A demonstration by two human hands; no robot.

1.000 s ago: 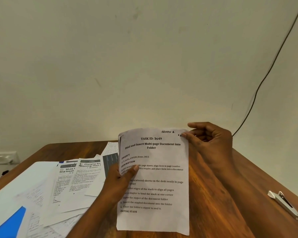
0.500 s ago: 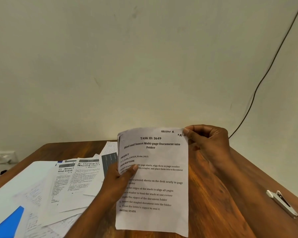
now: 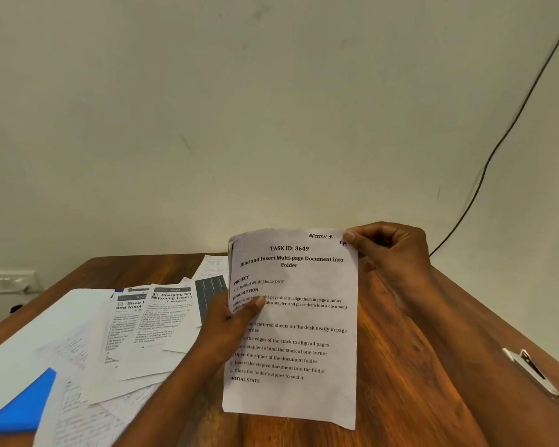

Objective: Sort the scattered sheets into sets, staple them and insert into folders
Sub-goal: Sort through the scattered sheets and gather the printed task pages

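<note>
Wooden counter (image 3: 384, 366) under a pale wall: the sheet set (image 3: 297, 330) stands upright, long axis vertical, left hand (image 3: 226, 327) gripping its left edge, right hand (image 3: 391, 250) pinching its top right corner. Scattered sheets (image 3: 136, 330) lie left; the stapler (image 3: 533, 372) lies right, nearer the right hand.

A plain cream wall (image 3: 271, 108) fills the upper part of the view, marked with a few faint scuffs and smudges. A thin dark cable (image 3: 510, 130) runs down it from the upper right corner and disappears behind the far right edge of a wooden table (image 3: 410, 366). The table top is brown with a visible grain and a soft sheen. Low on the wall at the left sits a white socket plate (image 3: 7, 280). The light is even and soft.
</note>
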